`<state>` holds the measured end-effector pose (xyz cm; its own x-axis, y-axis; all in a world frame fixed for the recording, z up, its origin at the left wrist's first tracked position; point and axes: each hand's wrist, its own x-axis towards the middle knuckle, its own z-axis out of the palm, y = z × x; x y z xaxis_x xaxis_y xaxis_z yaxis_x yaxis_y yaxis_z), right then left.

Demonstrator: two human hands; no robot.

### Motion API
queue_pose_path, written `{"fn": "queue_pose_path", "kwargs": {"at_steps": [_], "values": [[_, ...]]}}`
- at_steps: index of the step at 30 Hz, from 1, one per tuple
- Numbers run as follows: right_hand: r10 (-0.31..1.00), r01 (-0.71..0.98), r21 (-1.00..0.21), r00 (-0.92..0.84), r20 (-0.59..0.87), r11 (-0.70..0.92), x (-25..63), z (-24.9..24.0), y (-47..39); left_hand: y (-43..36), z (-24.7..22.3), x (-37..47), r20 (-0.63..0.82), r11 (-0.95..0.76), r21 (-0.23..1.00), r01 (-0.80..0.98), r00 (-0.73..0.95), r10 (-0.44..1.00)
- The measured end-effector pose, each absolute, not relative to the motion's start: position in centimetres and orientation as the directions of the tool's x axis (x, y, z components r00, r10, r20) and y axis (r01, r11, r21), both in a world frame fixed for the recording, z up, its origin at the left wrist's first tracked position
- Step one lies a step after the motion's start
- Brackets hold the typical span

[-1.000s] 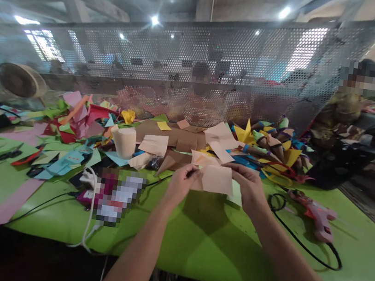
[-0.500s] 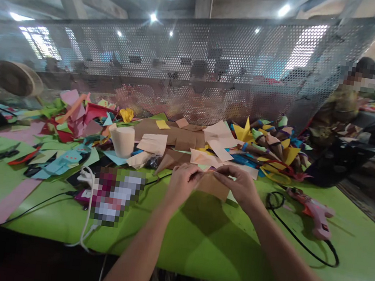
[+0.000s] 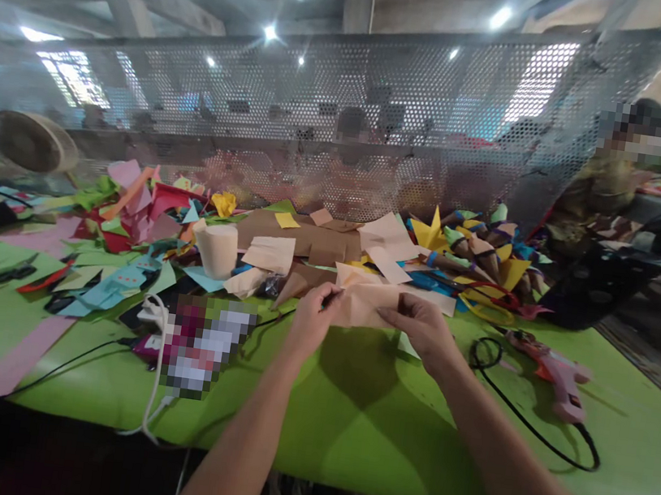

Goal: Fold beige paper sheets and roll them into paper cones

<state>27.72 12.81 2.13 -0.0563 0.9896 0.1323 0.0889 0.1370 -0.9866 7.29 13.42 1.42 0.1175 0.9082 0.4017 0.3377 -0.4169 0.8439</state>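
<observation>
Holding—two hands (image 3: pixel 313 319) (image 3: pixel 425 326), one peach sheet (image 3: pixel 367 303)

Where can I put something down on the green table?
The green table is bare between the two forearms, in front of the held paper. Another bare patch lies at the front right, beyond the glue gun's black cord. The back is crowded with paper scraps and a cup.

Green table (image 3: pixel 316 434), paper scraps (image 3: pixel 116 283), glue gun (image 3: pixel 561 378)
</observation>
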Motion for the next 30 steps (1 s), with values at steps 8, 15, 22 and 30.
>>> {"fn": "queue_pose_path", "kwargs": {"at_steps": [8,15,22,30], "values": [[0.965,0.164,-0.952,-0.078,0.249,0.259,27.8,2.2,12.7,13.6,1.1,7.2,0.289,-0.317,0.927,0.201,0.156,0.945],[0.925,0.205,-0.902,-0.087,0.37,0.38,27.8,2.4,12.3,13.9,0.3,7.5,0.211,-0.222,0.974,0.049,0.178,0.961],[0.767,0.492,-0.631,-0.128,0.629,0.6,27.5,2.0,12.1,13.2,1.1,8.3,0.255,-0.333,0.907,0.256,0.296,0.921],[0.671,0.659,-0.417,-0.182,0.719,0.626,27.4,2.1,11.5,12.5,1.5,9.0,0.182,-0.267,0.946,0.185,0.381,0.907]]}}
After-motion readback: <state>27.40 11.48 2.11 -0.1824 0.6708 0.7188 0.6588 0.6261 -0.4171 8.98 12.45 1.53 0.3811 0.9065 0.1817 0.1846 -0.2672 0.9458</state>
